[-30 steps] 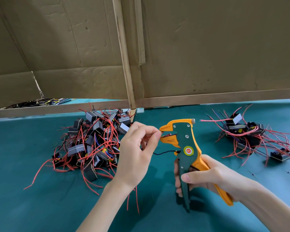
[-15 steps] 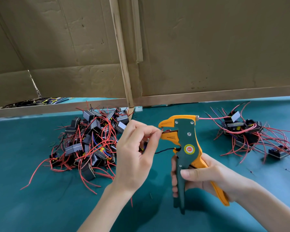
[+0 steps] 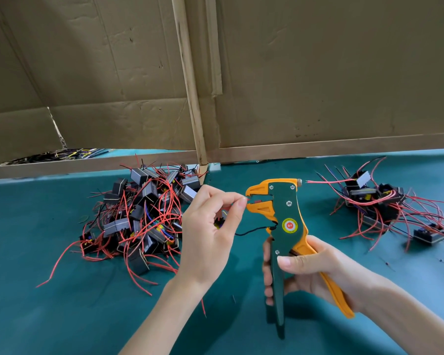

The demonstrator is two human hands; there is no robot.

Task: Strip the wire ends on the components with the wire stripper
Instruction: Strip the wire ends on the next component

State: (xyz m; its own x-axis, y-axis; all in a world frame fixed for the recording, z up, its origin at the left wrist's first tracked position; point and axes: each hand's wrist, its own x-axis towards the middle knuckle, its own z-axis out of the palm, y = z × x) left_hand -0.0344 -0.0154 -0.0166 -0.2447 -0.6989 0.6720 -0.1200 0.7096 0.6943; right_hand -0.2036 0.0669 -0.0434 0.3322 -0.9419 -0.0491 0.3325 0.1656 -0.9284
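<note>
My right hand (image 3: pixel 310 270) grips the handles of an orange and dark green wire stripper (image 3: pixel 283 216), held upright above the table with its jaws pointing left. My left hand (image 3: pixel 210 231) pinches a thin red wire end between thumb and forefinger right at the jaws. A small black component (image 3: pixel 219 222) sits partly hidden in that palm, and a black wire (image 3: pixel 251 230) trails from it toward the stripper.
A large heap of black components with red wires (image 3: pixel 144 216) lies left of my hands on the green table (image 3: pixel 62 316). A smaller heap (image 3: pixel 379 203) lies at the right. Cardboard walls (image 3: pixel 318 73) stand behind.
The stripper and both hands have shifted slightly; the left hand keeps the red wire end at the jaws. The handles look a little further apart.
</note>
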